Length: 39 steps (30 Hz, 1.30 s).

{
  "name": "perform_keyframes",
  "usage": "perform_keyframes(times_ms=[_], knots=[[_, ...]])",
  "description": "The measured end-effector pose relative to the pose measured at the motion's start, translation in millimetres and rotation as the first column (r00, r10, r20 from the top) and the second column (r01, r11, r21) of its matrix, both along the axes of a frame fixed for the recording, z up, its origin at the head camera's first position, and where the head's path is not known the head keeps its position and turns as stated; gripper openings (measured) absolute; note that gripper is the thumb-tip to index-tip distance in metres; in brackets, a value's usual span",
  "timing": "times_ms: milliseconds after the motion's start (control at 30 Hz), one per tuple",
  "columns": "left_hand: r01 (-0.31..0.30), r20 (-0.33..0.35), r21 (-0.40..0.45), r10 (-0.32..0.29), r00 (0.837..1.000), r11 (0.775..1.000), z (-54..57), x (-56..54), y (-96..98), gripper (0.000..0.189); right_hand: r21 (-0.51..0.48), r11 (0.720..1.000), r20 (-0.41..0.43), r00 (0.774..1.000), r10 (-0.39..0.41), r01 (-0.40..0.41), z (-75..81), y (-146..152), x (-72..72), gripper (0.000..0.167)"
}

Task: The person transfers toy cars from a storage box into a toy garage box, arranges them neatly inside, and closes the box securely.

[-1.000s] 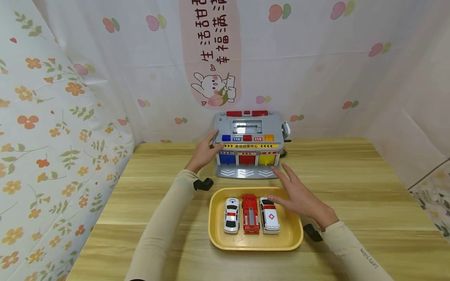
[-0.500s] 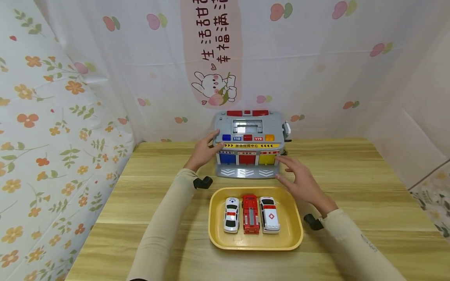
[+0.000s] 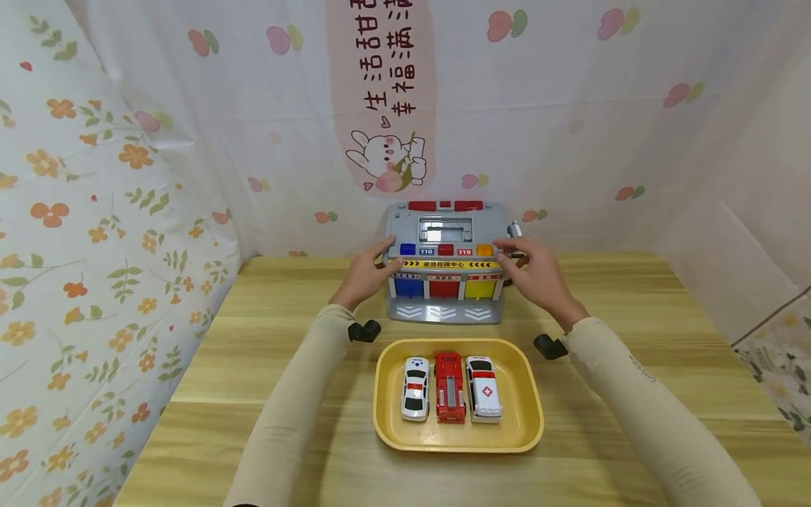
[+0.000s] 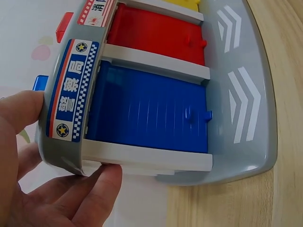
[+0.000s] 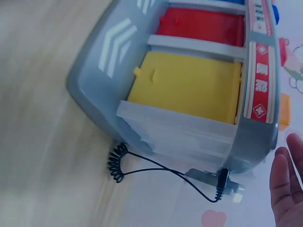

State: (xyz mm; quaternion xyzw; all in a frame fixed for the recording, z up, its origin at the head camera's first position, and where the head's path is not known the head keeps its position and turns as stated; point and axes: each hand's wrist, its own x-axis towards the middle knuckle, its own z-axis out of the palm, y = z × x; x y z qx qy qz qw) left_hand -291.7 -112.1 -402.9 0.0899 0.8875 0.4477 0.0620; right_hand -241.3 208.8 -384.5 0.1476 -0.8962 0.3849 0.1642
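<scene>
A grey toy rescue-station garage (image 3: 402,224) stands at the back of the table, its blue, red and yellow doors facing me. My left hand (image 3: 362,280) grips its left end. In the left wrist view, the thumb lies on the roof edge and the fingers (image 4: 97,196) press the wall beside the blue door (image 4: 151,109). At the upper right corner, close to the orange light (image 3: 484,250), is my right hand (image 3: 540,278). The right wrist view shows its fingers (image 5: 283,177) loosely extended, apart from the garage, with the yellow door (image 5: 187,87) down.
In front of the garage sits a yellow tray (image 3: 459,448) holding a white police car (image 3: 415,403), a red fire truck (image 3: 450,405) and a white ambulance (image 3: 486,405). A coiled black cord (image 5: 116,163) hangs from the garage's right side. Patterned cloth (image 3: 279,141) rises behind the table.
My right hand has moved from over the ambulance, up past the yellow door, to the garage's upper right corner. The left hand has stayed at the left end.
</scene>
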Motion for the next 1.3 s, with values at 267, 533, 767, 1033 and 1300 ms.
perform_keyframes(times_ms=[267, 533, 767, 1033, 1300], knots=[[0.005, 0.005, -0.007, -0.005, 1.000, 1.000, -0.9, 0.9, 1.5, 0.066, 0.055, 0.998, 0.071, 0.997, -0.002, -0.002, 5.5, -4, -22.8, 0.023], [-0.003, 0.018, 0.004, 0.003, 1.000, 1.000, 2.7, 1.9, 3.5, 0.065, 0.039, 0.999, 0.123, 0.992, -0.022, 0.017, 10.5, -4, -35.6, 0.020], [-0.002, 0.011, 0.009, 0.001, 1.000, 1.000, 3.0, -1.6, 1.3, 0.065, 0.052, 0.999, 0.259, 0.966, -0.026, 0.013, 24.8, -5, -46.3, 0.021], [-0.006, 0.014, -0.002, 0.006, 1.000, 1.000, 1.0, 0.0, -1.2, 0.065, 0.096, 0.994, 0.319, 0.948, 0.012, -0.045, 34.2, -5, -58.5, 0.016], [-0.014, 0.024, 0.010, 0.014, 1.000, 1.000, -0.2, 1.8, -0.3, 0.065, 0.099, 0.993, 0.325, 0.945, 0.024, -0.059, 31.7, -1, -58.2, 0.015]])
